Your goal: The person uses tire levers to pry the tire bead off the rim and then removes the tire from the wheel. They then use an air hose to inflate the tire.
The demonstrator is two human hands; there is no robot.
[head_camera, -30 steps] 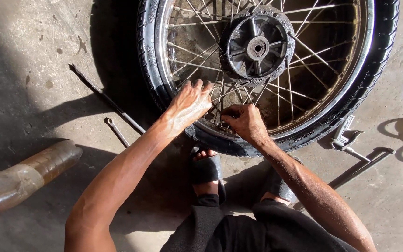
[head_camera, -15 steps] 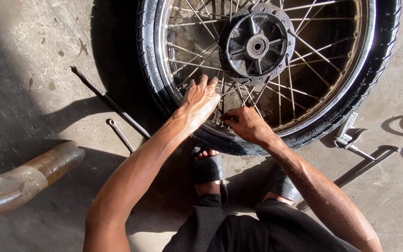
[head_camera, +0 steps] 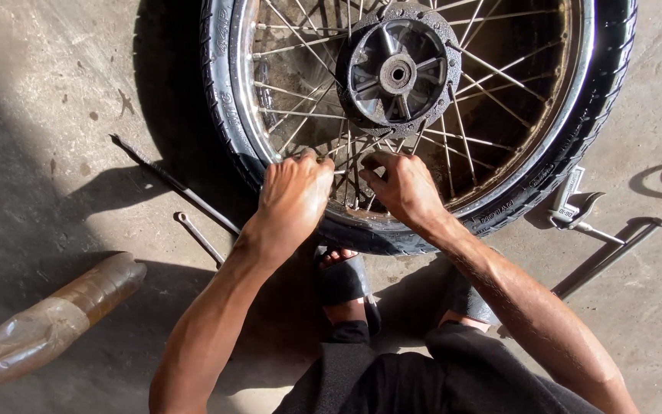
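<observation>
From the head camera, a spoked motorcycle wheel lies flat on the rough, stained concrete floor, its ribbed black rubber tyre ringing a shiny metal rim, thin wire spokes and a dusty round hub. The left hand rests on the spokes near the rim, its grip curled with fingertips pressed among the wires. The right hand sits just beside it, fingers pinching at a spoke; what lies between them is hidden. A long dark metal bar and a slim wrench lie left of the tyre, with a cloudy plastic bottle farther left.
</observation>
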